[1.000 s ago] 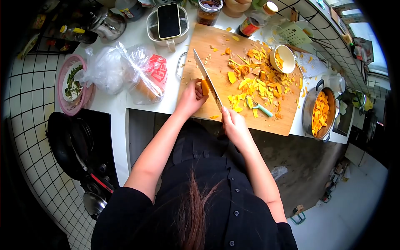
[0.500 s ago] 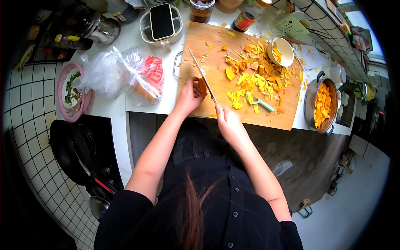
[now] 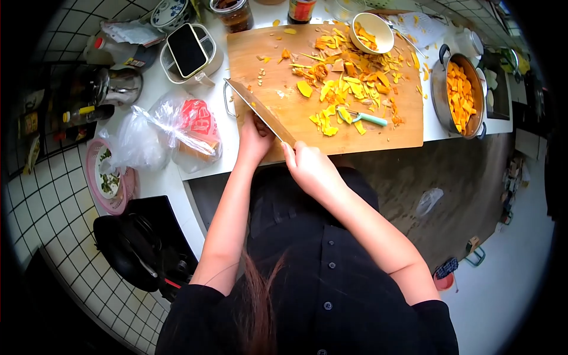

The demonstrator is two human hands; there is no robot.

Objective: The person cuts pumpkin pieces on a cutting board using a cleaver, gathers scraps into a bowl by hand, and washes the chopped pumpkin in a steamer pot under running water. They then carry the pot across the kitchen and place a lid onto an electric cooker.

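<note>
My right hand [image 3: 312, 170] is closed around the handle of a kitchen knife [image 3: 260, 111]. The blade slants up and left over the near left part of the wooden cutting board [image 3: 260, 53], its broad side turned towards me. My left hand [image 3: 255, 142] is curled close behind the blade; its fingertips and whatever they hold are hidden by the knife. Yellow pumpkin peelings [image 3: 355, 87] lie heaped on the board's right half, and a pale green peeler [image 3: 371, 119] rests among them. A cream bowl [image 3: 374, 26] with orange scraps sits at the board's far edge.
A steel pot [image 3: 439, 89] of orange pumpkin pieces stands right of the board. To the left are plastic bags [image 3: 195, 127], a clear container [image 3: 211, 62] with a phone [image 3: 187, 50] on it, and a pink basket [image 3: 125, 192]. Jars [image 3: 232, 15] line the back.
My view has shifted, and the knife has turned so that its broad side shows. The orange piece seen earlier at my left fingers is hidden behind the blade now.
</note>
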